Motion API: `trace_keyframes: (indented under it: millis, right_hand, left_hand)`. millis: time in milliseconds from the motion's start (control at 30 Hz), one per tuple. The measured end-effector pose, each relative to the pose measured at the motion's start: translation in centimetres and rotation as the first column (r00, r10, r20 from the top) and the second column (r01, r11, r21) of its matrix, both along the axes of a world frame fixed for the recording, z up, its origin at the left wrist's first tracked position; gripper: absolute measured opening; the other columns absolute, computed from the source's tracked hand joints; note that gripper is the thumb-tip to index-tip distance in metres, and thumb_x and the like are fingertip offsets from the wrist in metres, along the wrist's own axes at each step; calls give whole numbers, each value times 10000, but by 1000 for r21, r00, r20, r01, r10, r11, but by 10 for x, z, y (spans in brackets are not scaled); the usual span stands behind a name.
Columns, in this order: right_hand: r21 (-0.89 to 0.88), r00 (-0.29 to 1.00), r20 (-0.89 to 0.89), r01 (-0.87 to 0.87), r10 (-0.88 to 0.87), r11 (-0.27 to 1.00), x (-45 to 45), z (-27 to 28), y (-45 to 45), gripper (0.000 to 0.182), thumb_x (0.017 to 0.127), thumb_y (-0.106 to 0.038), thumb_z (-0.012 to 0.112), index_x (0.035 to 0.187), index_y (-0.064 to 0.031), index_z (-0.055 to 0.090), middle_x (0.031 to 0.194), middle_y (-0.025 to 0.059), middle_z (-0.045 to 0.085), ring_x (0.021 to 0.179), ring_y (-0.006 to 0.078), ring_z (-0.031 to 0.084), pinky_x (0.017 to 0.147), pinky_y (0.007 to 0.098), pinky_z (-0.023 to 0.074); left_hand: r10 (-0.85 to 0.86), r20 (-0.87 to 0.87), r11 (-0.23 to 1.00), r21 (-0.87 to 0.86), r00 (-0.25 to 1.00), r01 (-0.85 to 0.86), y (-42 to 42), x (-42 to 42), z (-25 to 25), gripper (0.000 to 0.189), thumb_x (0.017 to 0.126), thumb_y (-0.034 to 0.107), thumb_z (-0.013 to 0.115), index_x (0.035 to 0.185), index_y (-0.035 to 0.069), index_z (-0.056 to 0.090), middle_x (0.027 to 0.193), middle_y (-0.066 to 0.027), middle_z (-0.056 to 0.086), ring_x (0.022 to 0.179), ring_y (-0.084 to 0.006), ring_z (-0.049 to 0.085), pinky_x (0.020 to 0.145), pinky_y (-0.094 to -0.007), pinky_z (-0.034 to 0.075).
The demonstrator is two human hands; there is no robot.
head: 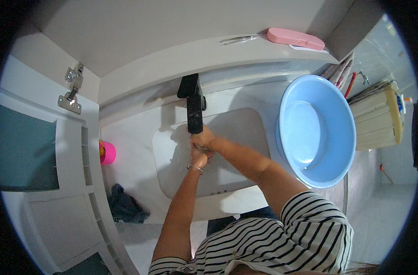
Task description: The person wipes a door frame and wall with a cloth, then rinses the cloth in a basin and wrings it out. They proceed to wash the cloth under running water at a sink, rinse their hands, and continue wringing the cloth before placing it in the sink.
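Both hands are together under the spout of a black faucet (195, 113), over a white rectangular sink (236, 130). My right hand (203, 138) lies across the top, its fingers partly hidden by the spout. Just below it is my left hand (198, 158), with a silver bangle (195, 168) around the wrist. The hands touch each other and look wet. A small greyish patch shows between the palms; whether it is water or a held thing cannot be made out.
A large light-blue plastic basin (303, 134) stands on the counter at the right. At left are a pink cup (108, 153), dark cloth (124, 206) and an opened cabinet door (69, 151). Overhead, a cabinet shelf (181, 58) holds a pink case (294, 38) and tweezers (238, 40).
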State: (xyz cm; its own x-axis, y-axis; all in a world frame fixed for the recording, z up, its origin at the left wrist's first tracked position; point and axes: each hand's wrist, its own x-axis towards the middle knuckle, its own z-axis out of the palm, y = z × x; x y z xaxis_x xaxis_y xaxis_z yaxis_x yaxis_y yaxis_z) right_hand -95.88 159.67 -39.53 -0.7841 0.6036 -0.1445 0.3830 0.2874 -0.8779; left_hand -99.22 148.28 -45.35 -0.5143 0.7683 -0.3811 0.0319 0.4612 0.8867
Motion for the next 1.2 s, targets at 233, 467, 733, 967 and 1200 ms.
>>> trace_keyframes:
  millis: [233, 467, 733, 967, 1200]
  right_hand:
    - [-155, 708, -319, 617, -630, 772, 40, -31, 12, 270, 652, -148, 715, 831, 9, 586, 764, 157, 610, 777, 305, 612, 720, 366, 473]
    - [-962, 563, -116, 143, -818, 235, 48, -17, 3, 141, 785, -123, 657, 726, -57, 548, 790, 63, 595, 715, 191, 552, 692, 324, 468]
    - [-104, 807, -302, -558, 508, 823, 71, 3, -12, 122, 770, -130, 582, 818, -20, 605, 830, 95, 603, 777, 223, 565, 731, 352, 472]
    - [-360, 670, -46, -703, 741, 613, 71, 14, -42, 140, 703, -130, 643, 668, -27, 555, 740, 63, 561, 685, 203, 499, 649, 351, 423]
    - [-411, 938, -243, -331, 248, 850, 71, -80, -18, 161, 758, -168, 662, 856, -57, 598, 848, 65, 595, 801, 182, 575, 688, 343, 475]
  left_hand:
    - [75, 976, 805, 64, 207, -590, 4, 9, 44, 439, 797, 185, 660, 1170, 53, 468, 1099, -105, 557, 1046, -211, 530, 807, -327, 463]
    - [504, -354, 807, 518, 788, -283, 42, 19, 82, 170, 716, 186, 716, 716, 94, 575, 777, -67, 561, 736, -264, 561, 640, -377, 436]
    - [52, -980, 800, 156, 193, 579, -2, 66, 143, 134, 639, 181, 640, 589, 147, 520, 679, -23, 464, 665, -232, 505, 567, -395, 393]
    - [-46, -994, 721, 38, 102, 692, -47, 90, 132, 90, 635, 217, 623, 624, 166, 550, 669, 6, 445, 654, -199, 493, 555, -366, 348]
    - [-81, -930, 804, 152, 360, 575, -44, 49, 91, 136, 700, 205, 651, 748, 108, 570, 764, -65, 520, 704, -239, 530, 680, -418, 441]
